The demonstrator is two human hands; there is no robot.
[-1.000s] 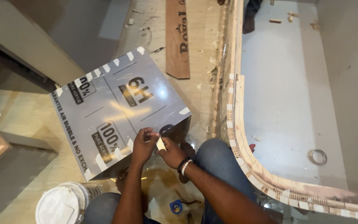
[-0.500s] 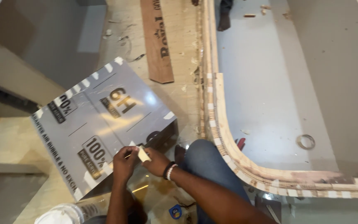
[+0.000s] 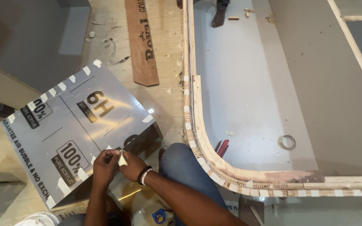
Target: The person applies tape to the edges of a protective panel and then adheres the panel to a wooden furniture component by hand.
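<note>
A grey laminated box-shaped panel [image 3: 76, 125] with printed film and white tape pieces along its edges leans on the floor in front of my knee. Both hands meet at its near edge. My left hand [image 3: 104, 166] rests on the panel edge and pinches one end of a small strip of white tape [image 3: 122, 159]. My right hand [image 3: 133, 166], with a bead bracelet at the wrist, pinches the other side of that strip.
A curved plywood frame [image 3: 204, 146] dotted with tape pieces borders a grey sheet [image 3: 248, 92] to the right. A tape roll [image 3: 287, 142] and a red tool [image 3: 222, 147] lie on the sheet. A brown plank [image 3: 141, 42] lies ahead. Another person's foot [image 3: 218, 16] stands at the top. A white bucket [image 3: 38, 219] is at the lower left.
The view has shifted, so the panel and hands sit lower and further left in frame. Both hands stay together on the tape strip at the panel's near edge.
</note>
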